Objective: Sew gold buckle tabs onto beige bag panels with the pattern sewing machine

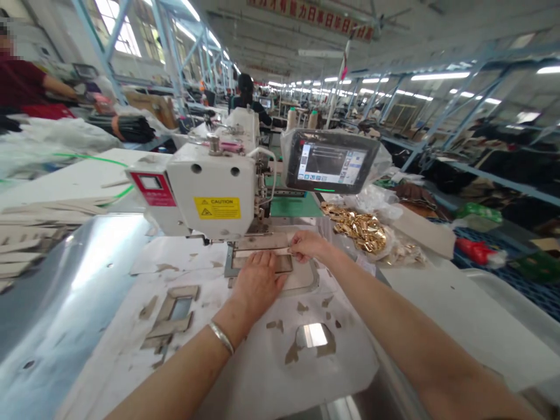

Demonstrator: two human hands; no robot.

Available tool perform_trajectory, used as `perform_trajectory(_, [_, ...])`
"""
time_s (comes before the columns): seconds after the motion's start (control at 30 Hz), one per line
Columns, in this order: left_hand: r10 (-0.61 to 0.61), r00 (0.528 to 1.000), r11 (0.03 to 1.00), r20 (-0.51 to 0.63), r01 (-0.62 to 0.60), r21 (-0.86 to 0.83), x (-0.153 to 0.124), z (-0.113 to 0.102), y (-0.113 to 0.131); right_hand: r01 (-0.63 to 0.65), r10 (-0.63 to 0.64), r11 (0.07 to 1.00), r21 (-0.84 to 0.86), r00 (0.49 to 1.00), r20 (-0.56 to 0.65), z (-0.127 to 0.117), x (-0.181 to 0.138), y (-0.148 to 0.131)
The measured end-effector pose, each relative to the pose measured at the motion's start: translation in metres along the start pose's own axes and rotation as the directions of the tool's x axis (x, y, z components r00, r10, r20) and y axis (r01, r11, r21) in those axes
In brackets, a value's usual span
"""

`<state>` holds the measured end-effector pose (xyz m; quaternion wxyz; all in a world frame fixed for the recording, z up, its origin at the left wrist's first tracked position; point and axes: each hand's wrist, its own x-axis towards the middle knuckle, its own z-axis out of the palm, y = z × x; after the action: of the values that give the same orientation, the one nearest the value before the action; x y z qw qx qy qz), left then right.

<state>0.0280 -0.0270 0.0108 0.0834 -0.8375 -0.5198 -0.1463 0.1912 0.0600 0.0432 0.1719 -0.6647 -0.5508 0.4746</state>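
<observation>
A pale beige strip (283, 251) lies lengthwise in a rectangular metal clamp frame (229, 262) under the sewing machine head (210, 181). My left hand (259, 279) rests flat across the frame, its fingertips on the strip and its fingers stretched forward. At the strip's right end, my right hand (308, 245) is closed in a pinch on it. Beneath the frame is a beige rounded panel (306, 277). Part of the strip is hidden by the left fingers.
Left of my forearm lies a loose beige rectangular frame piece (172, 315). Gold metal pieces (365, 230) are heaped on the right, below the machine's control screen (330, 162). Beige strips (20, 245) are stacked at far left. Co-workers (245, 96) sit beyond.
</observation>
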Motion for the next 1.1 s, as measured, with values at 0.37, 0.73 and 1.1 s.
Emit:
perform_trajectory(0.37, [-0.147,0.988,0.975,-0.044,0.153,0.16,-0.041,-0.008,-0.038,0.009,-0.009,1.0,0.0,1.0,0.0,0.0,0.002,0.005])
perform_trajectory(0.73, [-0.192,0.968,0.974,0.16,0.168,0.152,-0.018,-0.034,-0.031,-0.044,0.046,0.998,-0.038,0.998,0.048,-0.006,0.004,0.003])
perform_trajectory(1.1, [-0.305,0.92,0.946,0.248,0.263,0.186,-0.037,-0.042,-0.052,-0.043,0.054,0.99,-0.131,0.995,0.082,0.024,0.007,-0.018])
